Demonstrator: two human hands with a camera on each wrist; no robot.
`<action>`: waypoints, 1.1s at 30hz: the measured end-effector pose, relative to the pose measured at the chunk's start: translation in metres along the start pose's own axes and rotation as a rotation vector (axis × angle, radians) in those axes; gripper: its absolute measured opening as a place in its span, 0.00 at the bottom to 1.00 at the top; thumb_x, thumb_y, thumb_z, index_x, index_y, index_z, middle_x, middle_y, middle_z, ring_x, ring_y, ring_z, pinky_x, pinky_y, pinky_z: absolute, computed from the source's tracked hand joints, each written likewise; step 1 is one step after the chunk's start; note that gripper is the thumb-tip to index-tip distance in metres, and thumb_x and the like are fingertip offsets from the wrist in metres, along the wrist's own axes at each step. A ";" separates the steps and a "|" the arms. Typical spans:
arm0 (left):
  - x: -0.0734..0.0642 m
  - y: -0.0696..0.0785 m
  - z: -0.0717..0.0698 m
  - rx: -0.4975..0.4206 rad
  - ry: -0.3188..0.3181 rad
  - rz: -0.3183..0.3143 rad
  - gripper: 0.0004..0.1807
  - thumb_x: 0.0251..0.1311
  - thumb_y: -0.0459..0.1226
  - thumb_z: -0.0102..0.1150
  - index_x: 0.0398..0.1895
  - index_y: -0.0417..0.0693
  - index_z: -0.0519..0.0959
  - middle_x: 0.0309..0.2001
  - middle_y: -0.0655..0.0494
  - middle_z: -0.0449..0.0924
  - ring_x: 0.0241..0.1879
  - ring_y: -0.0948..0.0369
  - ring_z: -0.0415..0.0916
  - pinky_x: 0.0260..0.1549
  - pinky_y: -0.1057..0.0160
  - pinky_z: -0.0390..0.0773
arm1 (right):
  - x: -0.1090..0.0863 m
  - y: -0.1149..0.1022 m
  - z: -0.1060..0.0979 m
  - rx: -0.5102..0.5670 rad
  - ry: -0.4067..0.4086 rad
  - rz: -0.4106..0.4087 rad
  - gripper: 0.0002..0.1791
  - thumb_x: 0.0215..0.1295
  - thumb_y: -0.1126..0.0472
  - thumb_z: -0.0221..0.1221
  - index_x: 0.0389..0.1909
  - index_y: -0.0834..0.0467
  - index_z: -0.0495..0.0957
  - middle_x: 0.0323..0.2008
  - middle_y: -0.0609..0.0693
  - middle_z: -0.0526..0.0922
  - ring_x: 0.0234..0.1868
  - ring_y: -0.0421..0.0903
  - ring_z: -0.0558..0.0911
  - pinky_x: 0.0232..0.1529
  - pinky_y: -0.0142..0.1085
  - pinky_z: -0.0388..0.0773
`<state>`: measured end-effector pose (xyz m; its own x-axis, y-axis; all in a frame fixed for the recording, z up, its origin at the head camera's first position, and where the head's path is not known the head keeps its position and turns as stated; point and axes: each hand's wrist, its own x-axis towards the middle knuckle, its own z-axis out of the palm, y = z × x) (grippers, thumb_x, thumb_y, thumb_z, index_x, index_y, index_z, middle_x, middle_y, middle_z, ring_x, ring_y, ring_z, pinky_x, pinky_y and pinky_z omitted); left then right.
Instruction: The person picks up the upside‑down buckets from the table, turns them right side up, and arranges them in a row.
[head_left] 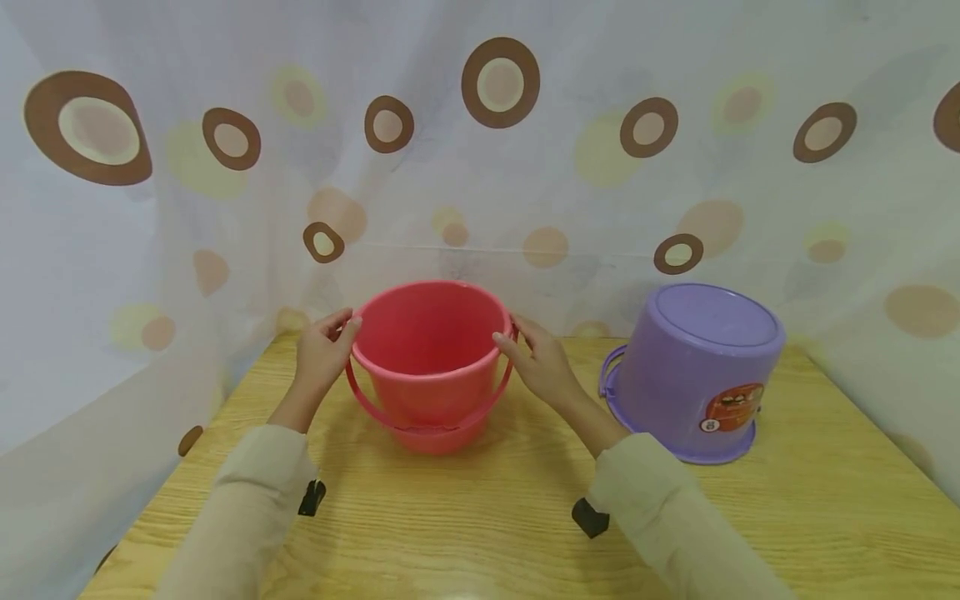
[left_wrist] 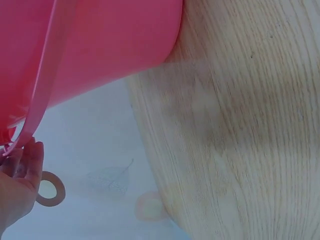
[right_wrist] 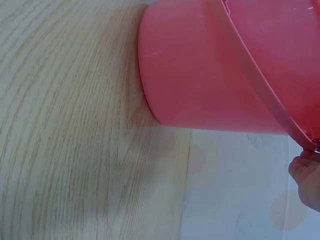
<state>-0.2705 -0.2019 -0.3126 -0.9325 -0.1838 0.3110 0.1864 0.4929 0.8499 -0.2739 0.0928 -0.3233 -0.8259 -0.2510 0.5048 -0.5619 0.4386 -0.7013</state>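
Observation:
A red plastic bucket point(head_left: 438, 392) stands mouth up at the middle of the table, its inside facing me. Its red handle point(head_left: 431, 430) hangs down across the front. My left hand point(head_left: 321, 354) grips the left side of the rim, thumb over the edge and fingers outside, by the handle's end. On the opposite side, my right hand point(head_left: 546, 362) holds the rim in the same way, thumb on top. Both wrist views show the bucket wall point(left_wrist: 115, 45) and the fingertips at the handle joint; much of each hand is cut off there.
A purple bucket point(head_left: 675, 392) with a round label sits upside down to the right, its handle out on the left. The wooden table point(head_left: 450, 533) reaches back to a white curtain point(head_left: 570, 192) with brown and yellow circles. Small black pieces point(head_left: 590, 517) show beneath both cuffs.

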 end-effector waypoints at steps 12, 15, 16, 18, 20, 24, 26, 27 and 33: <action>0.001 0.002 0.002 -0.005 0.071 0.038 0.21 0.64 0.37 0.50 0.57 0.33 0.72 0.54 0.37 0.76 0.53 0.48 0.75 0.43 0.80 0.72 | 0.002 -0.002 -0.007 -0.027 -0.026 0.068 0.28 0.66 0.54 0.53 0.63 0.65 0.65 0.59 0.61 0.72 0.64 0.56 0.68 0.62 0.52 0.67; -0.003 0.002 0.001 -0.013 0.114 0.058 0.19 0.64 0.36 0.50 0.55 0.34 0.74 0.52 0.37 0.77 0.51 0.48 0.77 0.37 0.86 0.69 | 0.000 -0.002 -0.010 -0.036 -0.002 0.082 0.30 0.66 0.54 0.54 0.63 0.67 0.64 0.64 0.63 0.67 0.66 0.58 0.65 0.63 0.52 0.65; -0.004 0.002 0.000 -0.011 0.124 0.065 0.19 0.64 0.36 0.50 0.54 0.34 0.75 0.52 0.37 0.78 0.50 0.49 0.77 0.35 0.86 0.68 | -0.001 -0.002 -0.011 -0.046 0.005 0.069 0.29 0.65 0.54 0.55 0.63 0.67 0.65 0.63 0.63 0.68 0.66 0.58 0.66 0.63 0.51 0.65; -0.007 0.002 -0.001 0.004 0.127 0.085 0.19 0.63 0.35 0.49 0.54 0.34 0.75 0.52 0.38 0.77 0.50 0.48 0.77 0.39 0.79 0.74 | -0.003 -0.001 -0.012 -0.068 0.022 0.036 0.27 0.65 0.55 0.55 0.60 0.67 0.68 0.60 0.63 0.71 0.64 0.58 0.68 0.63 0.51 0.66; -0.010 0.001 -0.003 0.028 0.116 0.107 0.19 0.63 0.34 0.49 0.55 0.35 0.74 0.54 0.38 0.76 0.51 0.48 0.75 0.45 0.68 0.77 | -0.006 -0.001 -0.013 -0.088 0.037 -0.005 0.25 0.64 0.56 0.56 0.59 0.66 0.70 0.58 0.61 0.74 0.63 0.57 0.69 0.63 0.50 0.66; -0.016 0.001 -0.006 0.084 0.096 0.166 0.19 0.63 0.34 0.50 0.56 0.34 0.73 0.58 0.37 0.72 0.58 0.46 0.70 0.56 0.49 0.70 | -0.012 -0.001 -0.016 -0.130 0.055 -0.095 0.23 0.63 0.59 0.57 0.57 0.66 0.72 0.56 0.62 0.76 0.61 0.58 0.72 0.62 0.51 0.67; -0.020 0.001 -0.007 0.117 0.102 0.220 0.19 0.62 0.34 0.51 0.55 0.33 0.74 0.59 0.35 0.70 0.60 0.44 0.66 0.60 0.45 0.66 | -0.015 -0.002 -0.017 -0.147 0.046 -0.125 0.23 0.63 0.60 0.57 0.57 0.66 0.72 0.56 0.62 0.76 0.61 0.58 0.72 0.62 0.51 0.67; -0.023 0.001 -0.008 0.135 0.102 0.243 0.19 0.62 0.34 0.51 0.54 0.32 0.74 0.60 0.35 0.69 0.62 0.43 0.65 0.61 0.43 0.64 | -0.016 -0.003 -0.018 -0.154 0.045 -0.139 0.23 0.62 0.61 0.58 0.57 0.67 0.72 0.56 0.62 0.76 0.61 0.59 0.72 0.62 0.51 0.67; -0.037 0.001 -0.010 0.183 0.091 0.349 0.21 0.60 0.35 0.53 0.54 0.30 0.72 0.62 0.32 0.64 0.63 0.38 0.59 0.61 0.36 0.57 | -0.032 -0.001 -0.026 -0.224 0.046 -0.186 0.24 0.59 0.62 0.60 0.56 0.68 0.72 0.56 0.65 0.74 0.60 0.62 0.71 0.62 0.54 0.66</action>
<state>-0.2326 -0.2032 -0.3195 -0.7900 -0.0488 0.6112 0.4215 0.6807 0.5991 -0.2452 0.1225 -0.3256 -0.7042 -0.3077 0.6399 -0.6751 0.5694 -0.4691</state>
